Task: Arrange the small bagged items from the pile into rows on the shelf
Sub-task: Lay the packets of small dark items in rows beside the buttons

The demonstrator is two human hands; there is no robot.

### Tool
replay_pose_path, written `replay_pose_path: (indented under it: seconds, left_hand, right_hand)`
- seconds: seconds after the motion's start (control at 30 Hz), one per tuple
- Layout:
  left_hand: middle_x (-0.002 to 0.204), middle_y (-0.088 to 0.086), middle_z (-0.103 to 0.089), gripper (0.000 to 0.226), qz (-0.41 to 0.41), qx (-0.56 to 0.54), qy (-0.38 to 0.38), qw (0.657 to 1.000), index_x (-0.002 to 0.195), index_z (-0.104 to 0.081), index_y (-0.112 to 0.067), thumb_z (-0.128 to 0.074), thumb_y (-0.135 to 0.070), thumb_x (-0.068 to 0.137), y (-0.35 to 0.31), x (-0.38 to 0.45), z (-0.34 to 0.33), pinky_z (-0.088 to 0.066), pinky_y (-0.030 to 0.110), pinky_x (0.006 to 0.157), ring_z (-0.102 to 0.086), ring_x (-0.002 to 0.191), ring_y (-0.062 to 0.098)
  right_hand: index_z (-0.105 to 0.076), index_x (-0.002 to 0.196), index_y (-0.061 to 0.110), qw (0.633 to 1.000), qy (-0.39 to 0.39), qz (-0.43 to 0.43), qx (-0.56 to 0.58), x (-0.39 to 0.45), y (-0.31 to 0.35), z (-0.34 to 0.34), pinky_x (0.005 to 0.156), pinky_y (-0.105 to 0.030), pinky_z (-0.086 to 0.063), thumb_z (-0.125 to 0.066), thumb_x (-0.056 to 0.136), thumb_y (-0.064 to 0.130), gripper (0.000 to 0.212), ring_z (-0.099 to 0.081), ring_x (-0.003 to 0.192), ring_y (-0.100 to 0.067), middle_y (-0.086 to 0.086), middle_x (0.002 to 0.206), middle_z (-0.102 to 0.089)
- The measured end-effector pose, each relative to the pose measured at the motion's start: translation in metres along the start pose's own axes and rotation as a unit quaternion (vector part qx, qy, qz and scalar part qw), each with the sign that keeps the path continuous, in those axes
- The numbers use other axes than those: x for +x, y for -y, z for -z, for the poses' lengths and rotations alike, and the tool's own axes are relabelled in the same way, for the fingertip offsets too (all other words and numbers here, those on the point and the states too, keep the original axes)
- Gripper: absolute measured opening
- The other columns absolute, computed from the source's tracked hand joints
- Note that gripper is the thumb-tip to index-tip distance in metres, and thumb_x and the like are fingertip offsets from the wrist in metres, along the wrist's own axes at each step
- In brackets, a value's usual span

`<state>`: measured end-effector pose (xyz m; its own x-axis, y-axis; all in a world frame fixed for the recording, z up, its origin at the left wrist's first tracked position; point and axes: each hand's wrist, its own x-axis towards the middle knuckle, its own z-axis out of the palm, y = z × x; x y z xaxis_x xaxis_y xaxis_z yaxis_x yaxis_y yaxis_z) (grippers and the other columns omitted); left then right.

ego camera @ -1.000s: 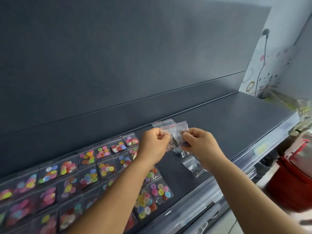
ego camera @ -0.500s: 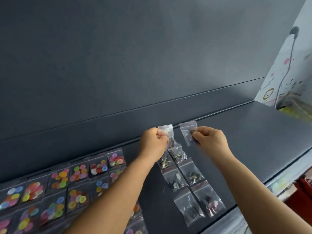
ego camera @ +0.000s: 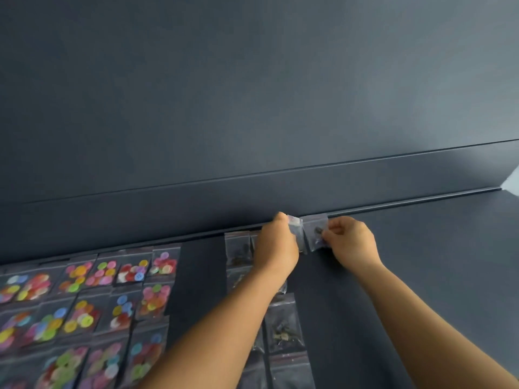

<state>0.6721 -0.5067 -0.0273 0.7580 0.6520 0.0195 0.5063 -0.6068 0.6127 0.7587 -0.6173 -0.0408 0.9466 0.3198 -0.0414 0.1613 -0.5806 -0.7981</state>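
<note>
Both my hands, left hand (ego camera: 276, 245) and right hand (ego camera: 351, 241), are at the shelf (ego camera: 435, 262) back, each holding a bag (ego camera: 314, 230). Button bags (ego camera: 112, 299) lie left of them; a bag column (ego camera: 283, 327) runs beneath my left wrist.

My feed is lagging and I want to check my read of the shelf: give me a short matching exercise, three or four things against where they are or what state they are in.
Things:
1. left hand
2. right hand
3. bags of coloured buttons
4. bags of dark small parts

Places or states:
A. laid in columns under the left forearm
B. pinches a clear bag at the shelf's back edge
C. laid in rows at the left of the shelf
D. grips a bunch of small bags

Pairs: 1-D, 2-B, 3-C, 4-A
</note>
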Motion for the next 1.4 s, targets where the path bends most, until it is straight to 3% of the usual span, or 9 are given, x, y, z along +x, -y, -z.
replay_pose_path:
  seconds: [0.1, 0.23, 0.37, 0.5, 0.6, 0.7, 0.87, 0.97, 1.4]
  left_hand:
    - [0.123, 0.009, -0.053, 0.040, -0.028, 0.089, -0.027, 0.995, 0.126, -0.042, -0.013, -0.055, -0.003, 0.089, 0.000, -0.005, -0.006, -0.043, 0.036, 0.084, -0.051, 0.112, 0.028]
    - [0.132, 0.006, -0.042, 0.043, -0.150, 0.170, -0.066, 0.972, 0.130, -0.044, -0.012, -0.055, -0.004, 0.089, 0.007, -0.017, -0.008, -0.035, 0.032, 0.098, -0.038, 0.118, 0.026]
    - [0.156, 0.009, -0.018, 0.038, -0.208, 0.210, -0.011, 0.955, 0.128, -0.052, -0.008, -0.048, -0.002, 0.091, 0.012, -0.027, -0.009, -0.018, 0.037, 0.114, -0.013, 0.142, 0.028]
    - [0.160, 0.007, -0.001, 0.039, -0.204, 0.228, 0.013, 0.952, 0.128, -0.051, -0.007, -0.048, 0.000, 0.090, 0.015, -0.031, -0.011, -0.008, 0.040, 0.116, 0.006, 0.146, 0.025]
    - [0.152, 0.008, -0.029, 0.043, -0.202, 0.224, 0.041, 0.952, 0.135, -0.045, -0.007, -0.047, -0.001, 0.092, 0.014, -0.029, -0.010, -0.019, 0.037, 0.113, -0.020, 0.142, 0.027]
    - [0.126, 0.005, -0.054, 0.037, -0.202, 0.225, 0.040, 0.952, 0.127, -0.052, -0.010, -0.053, -0.005, 0.091, 0.012, -0.031, -0.008, -0.036, 0.034, 0.098, -0.049, 0.114, 0.026]
    - [0.125, 0.005, -0.053, 0.036, -0.212, 0.234, 0.023, 0.948, 0.127, -0.050, -0.011, -0.051, -0.007, 0.092, 0.010, -0.032, -0.010, -0.034, 0.034, 0.098, -0.046, 0.117, 0.026]
    - [0.131, 0.005, -0.050, 0.044, -0.219, 0.234, 0.034, 0.947, 0.137, -0.043, -0.012, -0.048, -0.006, 0.093, 0.012, -0.030, -0.012, -0.032, 0.035, 0.102, -0.043, 0.123, 0.025]
    - [0.127, 0.005, -0.050, 0.043, -0.177, 0.245, 0.035, 0.953, 0.135, -0.043, -0.012, -0.052, -0.010, 0.092, 0.013, -0.025, -0.015, -0.036, 0.036, 0.100, -0.044, 0.118, 0.025]
  right_hand:
    - [-0.062, 0.107, 0.012, 0.998, 0.015, 0.024, -0.052, 0.004, -0.005, -0.001, 0.077, -0.027, -0.044, -0.064, 0.082, 0.017, 0.026, -0.061, 0.098, -0.024, -0.003, 0.103, -0.066]
    - [-0.060, 0.118, 0.016, 0.983, 0.018, 0.128, -0.131, 0.000, -0.006, 0.002, 0.081, -0.030, -0.040, -0.062, 0.083, 0.016, 0.035, -0.053, 0.108, -0.030, -0.007, 0.120, -0.056]
    - [-0.067, 0.109, 0.018, 0.954, 0.048, 0.225, -0.194, -0.006, -0.009, 0.004, 0.080, -0.025, -0.036, -0.054, 0.089, 0.013, 0.025, -0.049, 0.107, -0.026, 0.001, 0.118, -0.061]
    - [-0.070, 0.101, 0.020, 0.944, 0.062, 0.242, -0.214, -0.008, -0.014, 0.007, 0.077, -0.022, -0.033, -0.051, 0.092, 0.015, 0.022, -0.050, 0.103, -0.023, 0.005, 0.114, -0.062]
    - [-0.070, 0.102, 0.020, 0.946, 0.067, 0.238, -0.208, -0.007, -0.014, 0.008, 0.081, -0.024, -0.038, -0.051, 0.091, 0.015, 0.022, -0.051, 0.106, -0.022, 0.005, 0.115, -0.062]
    - [-0.072, 0.095, 0.019, 0.948, 0.060, 0.237, -0.204, -0.009, -0.012, 0.007, 0.078, -0.026, -0.040, -0.053, 0.091, 0.014, 0.020, -0.051, 0.101, -0.023, 0.002, 0.107, -0.064]
    - [-0.071, 0.094, 0.016, 0.950, 0.058, 0.228, -0.205, -0.007, -0.011, 0.005, 0.080, -0.033, -0.045, -0.053, 0.089, 0.012, 0.019, -0.051, 0.101, -0.025, -0.001, 0.106, -0.063]
    - [-0.070, 0.099, 0.020, 0.950, 0.072, 0.234, -0.195, -0.006, -0.011, 0.005, 0.085, -0.029, -0.042, -0.052, 0.089, 0.011, 0.022, -0.052, 0.104, -0.023, 0.003, 0.111, -0.063]
    - [-0.063, 0.116, 0.022, 0.939, 0.106, 0.238, -0.226, -0.002, -0.004, -0.001, 0.089, -0.030, -0.041, -0.047, 0.093, 0.017, 0.028, -0.046, 0.116, -0.020, 0.008, 0.128, -0.056]
